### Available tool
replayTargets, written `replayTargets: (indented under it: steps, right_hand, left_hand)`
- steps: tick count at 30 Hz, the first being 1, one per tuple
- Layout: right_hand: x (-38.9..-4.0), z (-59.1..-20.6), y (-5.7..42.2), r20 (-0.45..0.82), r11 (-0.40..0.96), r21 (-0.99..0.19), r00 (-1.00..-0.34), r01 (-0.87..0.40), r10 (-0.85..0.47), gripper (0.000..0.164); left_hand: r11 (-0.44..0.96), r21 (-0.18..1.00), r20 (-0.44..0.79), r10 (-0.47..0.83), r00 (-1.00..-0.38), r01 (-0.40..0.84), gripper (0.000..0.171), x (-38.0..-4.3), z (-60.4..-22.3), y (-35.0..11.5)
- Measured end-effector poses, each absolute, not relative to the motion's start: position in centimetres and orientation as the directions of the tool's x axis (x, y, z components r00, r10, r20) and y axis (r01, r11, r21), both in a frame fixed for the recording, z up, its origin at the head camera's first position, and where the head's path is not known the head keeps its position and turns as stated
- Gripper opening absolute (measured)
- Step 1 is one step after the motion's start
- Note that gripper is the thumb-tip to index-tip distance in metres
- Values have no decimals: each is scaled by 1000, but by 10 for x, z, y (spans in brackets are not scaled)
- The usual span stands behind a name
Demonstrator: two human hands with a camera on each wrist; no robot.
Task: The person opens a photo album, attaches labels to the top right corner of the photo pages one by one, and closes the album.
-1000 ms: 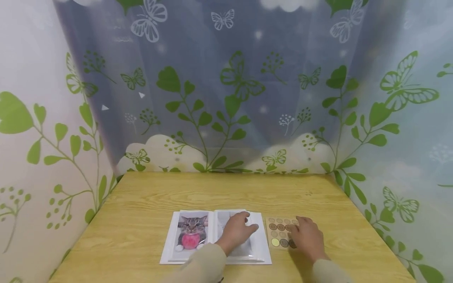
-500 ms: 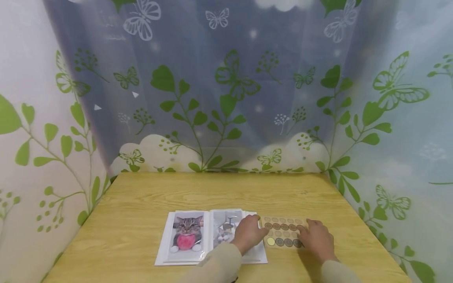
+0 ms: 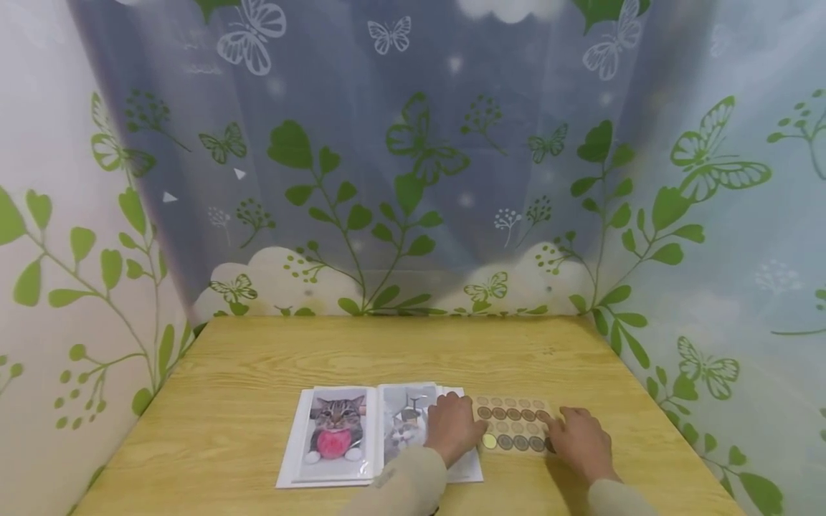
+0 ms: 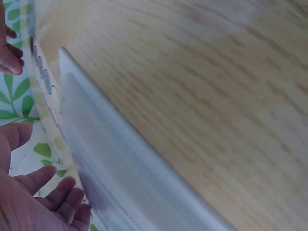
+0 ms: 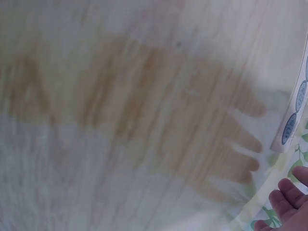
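An open photo album (image 3: 293, 451) lies on the table, with a photo of a tabby cat holding a pink heart (image 3: 337, 433) on its left page. Its right page bears a paler cat photo (image 3: 401, 430), partly covered by my left hand (image 3: 454, 430). That hand is over the album's right edge, its fingers loosely bent around nothing. To the right lies a flat sticker sheet (image 3: 516, 428) with rows of round stickers, one of them yellow (image 3: 490, 441). Beside the sheet's right end is my right hand (image 3: 584, 443), fingers loosely bent; whether a fingertip touches the sheet, I cannot tell.
The wood-grain table (image 3: 361, 347) reaches back to a hanging curtain (image 3: 348, 215) printed with leaves and butterflies. More of this cloth hangs at the left and right sides.
My left hand has moved right, from over the right page to the album's right edge, uncovering the paler cat photo. My right hand has shifted slightly right, exposing more stickers. The head view has turned slightly.
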State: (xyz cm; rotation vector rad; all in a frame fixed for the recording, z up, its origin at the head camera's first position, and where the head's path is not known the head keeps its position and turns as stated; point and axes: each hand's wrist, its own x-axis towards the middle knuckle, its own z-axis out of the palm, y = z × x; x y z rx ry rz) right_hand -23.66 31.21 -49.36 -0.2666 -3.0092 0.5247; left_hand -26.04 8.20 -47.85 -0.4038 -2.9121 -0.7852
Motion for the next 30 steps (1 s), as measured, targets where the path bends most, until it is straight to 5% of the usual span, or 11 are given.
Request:
replayTargets:
  steps: [12, 18, 30]
  right_hand:
    - [-229, -497, 312, 86, 951, -292, -988, 96, 126, 33]
    - [-229, -502, 311, 42, 938, -319, -987, 134, 155, 42]
    - [-230, -501, 309, 23, 923, -351, -985, 155, 174, 43]
  left_hand:
    - [894, 346, 210, 220, -953, 283, 37, -262, -504, 88]
    - [906, 284, 207, 261, -943, 313, 40, -256, -505, 90]
    - [830, 472, 136, 263, -955, 296, 34, -254, -501, 90]
